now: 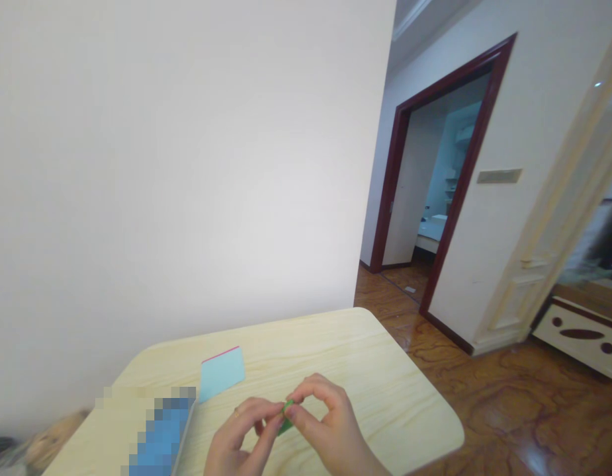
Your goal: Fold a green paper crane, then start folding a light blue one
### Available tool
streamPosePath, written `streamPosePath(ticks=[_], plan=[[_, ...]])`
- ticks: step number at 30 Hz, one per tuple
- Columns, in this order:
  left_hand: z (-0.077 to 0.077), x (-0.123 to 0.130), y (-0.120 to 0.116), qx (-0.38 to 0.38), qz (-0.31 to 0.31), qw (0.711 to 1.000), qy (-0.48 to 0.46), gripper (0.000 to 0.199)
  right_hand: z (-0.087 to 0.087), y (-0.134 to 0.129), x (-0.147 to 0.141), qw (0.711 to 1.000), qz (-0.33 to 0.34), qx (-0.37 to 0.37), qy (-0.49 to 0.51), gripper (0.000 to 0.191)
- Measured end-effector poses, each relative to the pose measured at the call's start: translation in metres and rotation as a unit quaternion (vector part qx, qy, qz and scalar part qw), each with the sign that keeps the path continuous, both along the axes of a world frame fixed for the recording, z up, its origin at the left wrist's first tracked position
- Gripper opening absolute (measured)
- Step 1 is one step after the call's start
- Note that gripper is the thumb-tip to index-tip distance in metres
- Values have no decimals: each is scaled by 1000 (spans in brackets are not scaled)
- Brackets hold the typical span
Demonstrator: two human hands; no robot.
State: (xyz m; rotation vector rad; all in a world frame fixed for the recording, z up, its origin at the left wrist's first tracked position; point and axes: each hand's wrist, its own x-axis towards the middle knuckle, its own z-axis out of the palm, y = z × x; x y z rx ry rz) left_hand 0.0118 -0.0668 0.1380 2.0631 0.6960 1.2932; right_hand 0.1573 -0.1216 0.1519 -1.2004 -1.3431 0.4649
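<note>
Both hands meet over the front part of a pale wooden table [385, 396]. Between their fingertips is a small green piece [286, 426], partly hidden by the fingers; its kind does not show. My left hand [243, 433] pinches it from the left with thumb and forefinger, and a ring is on one finger. From the right, my right hand [328, 416] pinches the same piece, its thumb and forefinger touching it near the top. Beyond the left hand lies a flat light-blue sheet [223, 373] with a pink strip along its far edge.
At the table's left is a blue object [159, 436], blurred into blocks, with a pale edge. A white wall [211, 165] rises behind the table. To the right are a wood-look floor [385, 291], a dark-red door frame [459, 192] and a low white cabinet [578, 337].
</note>
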Motion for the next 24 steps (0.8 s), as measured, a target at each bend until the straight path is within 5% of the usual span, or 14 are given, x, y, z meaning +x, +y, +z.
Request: streamPosePath(ticks=[6,12,18,24], plan=[[-5,-2,4,-40,-2,999,28,11,-3,7,-1,999,10,-37,24,4],[-23,6,23,-227,-22,973,26,26,-18,33,5,997,11,-73,4,7],[-47,13,45,-236,-7,969,67,25,-62,62,14,992,32,-120,36,14],[-86,26,59,-243,11,966,83,35,-106,70,28,955,72,-285,-37,14]])
